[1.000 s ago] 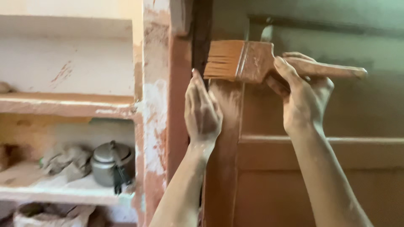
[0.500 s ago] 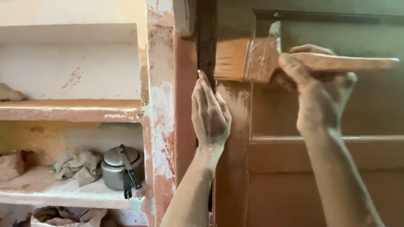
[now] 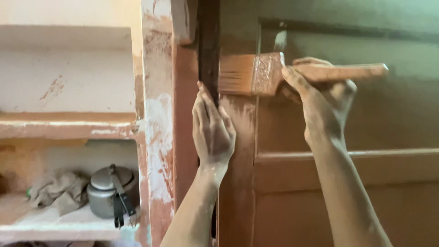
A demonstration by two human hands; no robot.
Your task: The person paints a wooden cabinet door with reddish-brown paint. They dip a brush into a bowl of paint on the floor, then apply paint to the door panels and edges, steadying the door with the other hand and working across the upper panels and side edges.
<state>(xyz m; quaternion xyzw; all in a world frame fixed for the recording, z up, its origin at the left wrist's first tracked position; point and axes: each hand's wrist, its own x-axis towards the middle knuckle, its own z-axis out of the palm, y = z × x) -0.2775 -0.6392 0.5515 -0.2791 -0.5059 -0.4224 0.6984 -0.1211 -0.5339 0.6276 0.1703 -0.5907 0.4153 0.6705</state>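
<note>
On the door (image 3: 347,192) edge, paintbrush (image 3: 256,73) unmoved — left hand (image 3: 212,130) still flat.

Paint-stained wall shelves (image 3: 68,126), metal pot (image 3: 107,191), crumpled cloth (image 3: 57,190)

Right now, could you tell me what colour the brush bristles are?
Reddish-brown, like the paint on the door; the brush shows clearly in the head view.

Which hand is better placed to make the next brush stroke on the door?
The right hand: it already holds the paintbrush, bristles against the door. The left hand lies flat on the door's edge, empty.
</note>
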